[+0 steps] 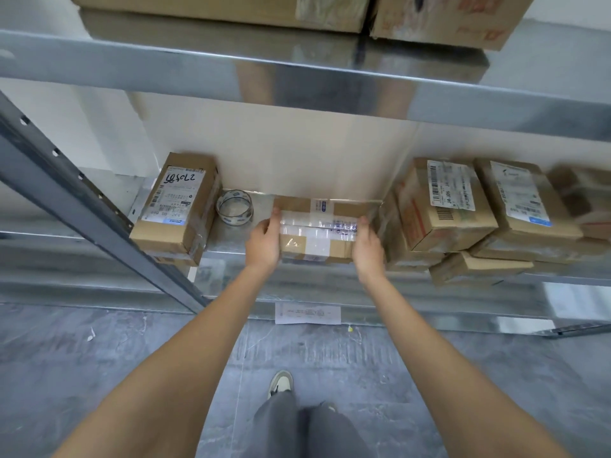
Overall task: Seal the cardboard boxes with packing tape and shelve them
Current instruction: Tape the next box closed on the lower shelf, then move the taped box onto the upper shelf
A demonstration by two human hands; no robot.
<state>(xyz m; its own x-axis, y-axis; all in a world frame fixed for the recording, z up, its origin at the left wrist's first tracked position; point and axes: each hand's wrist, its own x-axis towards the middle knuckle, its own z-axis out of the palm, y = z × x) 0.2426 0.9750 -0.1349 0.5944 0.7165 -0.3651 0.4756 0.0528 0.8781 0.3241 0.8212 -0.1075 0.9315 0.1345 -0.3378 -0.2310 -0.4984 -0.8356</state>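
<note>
Two hands held a taped cardboard box (319, 229) by its ends on the metal shelf (231, 246): the left hand (264, 241) had its fingers (275, 213) curled over the left end, and the right hand (367, 246) clamped the right end. Just left of the left fingers stood a packing tape roll (234, 206), then a labelled box (177, 206). Right of the right fingers sat stacked parcels (463, 213).
</note>
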